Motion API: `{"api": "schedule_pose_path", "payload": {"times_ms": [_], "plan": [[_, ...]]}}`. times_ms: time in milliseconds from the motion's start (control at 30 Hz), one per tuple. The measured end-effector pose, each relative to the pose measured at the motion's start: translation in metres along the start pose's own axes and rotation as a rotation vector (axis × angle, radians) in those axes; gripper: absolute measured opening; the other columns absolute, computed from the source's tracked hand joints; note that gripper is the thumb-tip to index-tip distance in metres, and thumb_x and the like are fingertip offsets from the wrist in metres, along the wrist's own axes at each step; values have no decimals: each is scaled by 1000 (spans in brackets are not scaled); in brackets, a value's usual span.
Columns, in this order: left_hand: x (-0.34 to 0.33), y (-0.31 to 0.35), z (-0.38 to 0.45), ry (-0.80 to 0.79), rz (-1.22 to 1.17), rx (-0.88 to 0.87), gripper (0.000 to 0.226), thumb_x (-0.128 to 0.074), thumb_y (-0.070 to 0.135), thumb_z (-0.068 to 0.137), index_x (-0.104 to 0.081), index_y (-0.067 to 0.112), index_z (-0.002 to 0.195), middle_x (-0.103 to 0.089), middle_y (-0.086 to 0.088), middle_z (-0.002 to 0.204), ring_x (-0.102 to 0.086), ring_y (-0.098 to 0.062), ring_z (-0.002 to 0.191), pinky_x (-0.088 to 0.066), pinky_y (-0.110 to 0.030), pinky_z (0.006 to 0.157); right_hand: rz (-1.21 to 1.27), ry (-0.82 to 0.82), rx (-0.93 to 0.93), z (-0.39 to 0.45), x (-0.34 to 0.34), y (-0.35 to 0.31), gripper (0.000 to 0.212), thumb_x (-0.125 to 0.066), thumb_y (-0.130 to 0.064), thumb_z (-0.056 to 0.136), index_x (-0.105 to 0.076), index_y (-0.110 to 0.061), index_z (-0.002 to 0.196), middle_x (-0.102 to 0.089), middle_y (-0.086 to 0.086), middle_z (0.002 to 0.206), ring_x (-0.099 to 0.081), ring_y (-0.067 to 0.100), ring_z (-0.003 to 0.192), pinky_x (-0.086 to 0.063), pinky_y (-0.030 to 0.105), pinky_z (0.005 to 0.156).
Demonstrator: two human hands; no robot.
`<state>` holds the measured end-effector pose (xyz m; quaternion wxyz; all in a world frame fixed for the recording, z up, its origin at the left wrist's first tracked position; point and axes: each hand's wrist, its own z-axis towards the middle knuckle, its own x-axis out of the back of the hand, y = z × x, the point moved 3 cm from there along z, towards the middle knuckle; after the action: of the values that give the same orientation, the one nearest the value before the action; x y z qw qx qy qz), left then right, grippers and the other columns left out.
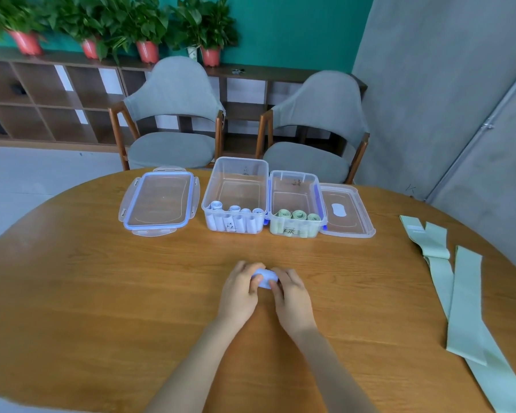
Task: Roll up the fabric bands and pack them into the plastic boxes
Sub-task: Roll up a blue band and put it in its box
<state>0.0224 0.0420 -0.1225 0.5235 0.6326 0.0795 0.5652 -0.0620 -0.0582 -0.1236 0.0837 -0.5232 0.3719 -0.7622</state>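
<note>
A rolled pale blue band (pixel 265 278) lies on the wooden table (pixel 102 293) between my hands. My left hand (pixel 240 289) and my right hand (pixel 289 289) both curl round it, one on each end. Beyond them stand two clear plastic boxes. The larger box (pixel 236 174) holds several blue rolls (pixel 236 217) along its near wall. The smaller box (pixel 294 181) holds three green rolls (pixel 299 216). Several unrolled green bands (pixel 462 296) lie flat at the table's right edge.
A blue-rimmed lid (pixel 160 201) lies left of the boxes and a clear lid (pixel 344 213) lies right of them. Two grey chairs (pixel 173 114) stand behind the table. A shelf with potted plants (pixel 146 31) lines the back wall.
</note>
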Motion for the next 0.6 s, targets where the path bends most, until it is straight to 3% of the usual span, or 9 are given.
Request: {"api": "schedule_pose_path", "payload": {"times_ms": [100,233,400,467,600], "plan": [[5,1,9,-88,-4,56,21,-48,22,96,-63,15,110,-60,0,105,-57,-18,96,-35,-21,75,112,-105,-37,13,5,2,25,-41,-20,100,-60,-11,115,-53,-4,104,-52,14,96,-32,17,75],[12,8,5,-160,-4,53,26,-52,31,95,-62,11,106,-62,1,91,-54,-13,80,-34,-19,66,279,-198,-140,21,11,3,26,-39,-24,101,-62,-15,107,-64,-3,103,-56,13,100,-41,25,90],[23,18,-3,-162,-65,106,27,-58,33,91,-63,8,81,-55,0,65,-45,-7,56,-33,-18,55,346,-240,-234,12,19,-11,34,-34,-32,102,-60,-10,98,-64,6,95,-57,22,94,-39,27,80],[30,28,-7,-182,-257,213,31,-58,32,92,-60,10,71,-56,-2,61,-44,-6,49,-35,-20,53,377,-174,-232,8,24,-22,32,-35,-31,102,-61,-12,99,-66,-1,92,-57,16,91,-38,19,74],[50,46,-11,-233,-670,386,32,-61,30,91,-58,4,74,-54,-6,61,-43,-11,48,-35,-20,48,369,-96,-91,3,44,-49,23,-43,-33,100,-62,-22,93,-55,-24,55,-49,-2,55,-35,12,56]]}}
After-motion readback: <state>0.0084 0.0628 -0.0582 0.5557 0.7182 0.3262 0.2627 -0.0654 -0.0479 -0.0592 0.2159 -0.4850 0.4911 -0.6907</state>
